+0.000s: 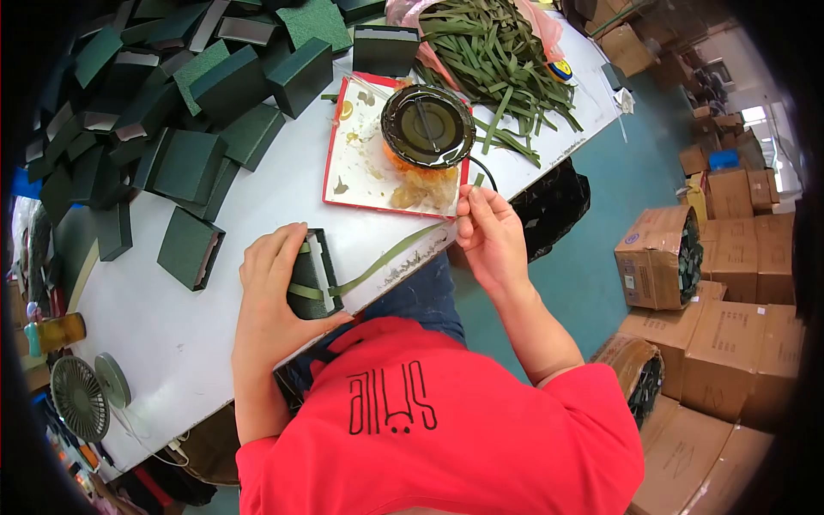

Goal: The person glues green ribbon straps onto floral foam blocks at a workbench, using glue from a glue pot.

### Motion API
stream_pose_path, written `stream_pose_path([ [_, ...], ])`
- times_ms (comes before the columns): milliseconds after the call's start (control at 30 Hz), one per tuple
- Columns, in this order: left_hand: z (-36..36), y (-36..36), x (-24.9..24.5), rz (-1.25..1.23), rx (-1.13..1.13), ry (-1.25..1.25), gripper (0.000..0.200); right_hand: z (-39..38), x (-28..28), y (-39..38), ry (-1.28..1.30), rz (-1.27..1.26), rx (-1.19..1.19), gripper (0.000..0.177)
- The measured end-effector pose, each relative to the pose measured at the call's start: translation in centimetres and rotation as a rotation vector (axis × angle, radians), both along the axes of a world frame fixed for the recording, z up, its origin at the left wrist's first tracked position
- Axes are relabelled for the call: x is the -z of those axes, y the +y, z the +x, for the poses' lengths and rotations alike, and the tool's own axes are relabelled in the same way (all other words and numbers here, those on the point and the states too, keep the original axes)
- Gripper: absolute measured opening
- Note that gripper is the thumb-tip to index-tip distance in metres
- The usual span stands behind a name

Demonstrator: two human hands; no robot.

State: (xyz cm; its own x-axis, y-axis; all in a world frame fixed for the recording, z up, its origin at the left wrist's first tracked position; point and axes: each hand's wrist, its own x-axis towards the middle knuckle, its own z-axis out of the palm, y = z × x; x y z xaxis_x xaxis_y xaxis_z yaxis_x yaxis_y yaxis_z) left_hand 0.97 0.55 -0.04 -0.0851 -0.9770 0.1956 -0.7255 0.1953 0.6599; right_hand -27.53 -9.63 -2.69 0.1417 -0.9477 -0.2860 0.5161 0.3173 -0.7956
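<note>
My left hand (273, 279) is closed around a small dark green box (319, 257) at the table's front edge, fingers over its far side and thumb along the near side. A green ribbon (386, 260) crosses the box and runs from it to the right. My right hand (491, 230) pinches the ribbon's far end between thumb and fingertips, beyond the table edge. Just behind that hand, a round dark pot of liquid (427, 127) stands on a white tray with a red rim (343, 154). Amber, glue-like residue (421, 187) clings below the pot and on the tray.
Many green boxes (193, 163) are piled at the back left. A heap of cut green ribbons (481, 51) lies in a pink bag at the back. A small fan (80, 396) stands at the left. Cardboard cartons (725, 339) are stacked on the floor at right.
</note>
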Motion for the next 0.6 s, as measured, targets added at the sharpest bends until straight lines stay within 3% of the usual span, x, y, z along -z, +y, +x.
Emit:
stream_pose_path([
  [233, -1.4, -1.0, -0.6, -0.023, 0.068, -0.018, 0.109, -0.4, 0.0, -3.4, 0.354, -0.072, -0.117, 0.024],
  [600, -2.0, -1.2, -0.6, 0.001, 0.083, -0.010, 0.107, 0.2, -0.1, -4.8, 0.355, 0.010, -0.101, 0.023],
])
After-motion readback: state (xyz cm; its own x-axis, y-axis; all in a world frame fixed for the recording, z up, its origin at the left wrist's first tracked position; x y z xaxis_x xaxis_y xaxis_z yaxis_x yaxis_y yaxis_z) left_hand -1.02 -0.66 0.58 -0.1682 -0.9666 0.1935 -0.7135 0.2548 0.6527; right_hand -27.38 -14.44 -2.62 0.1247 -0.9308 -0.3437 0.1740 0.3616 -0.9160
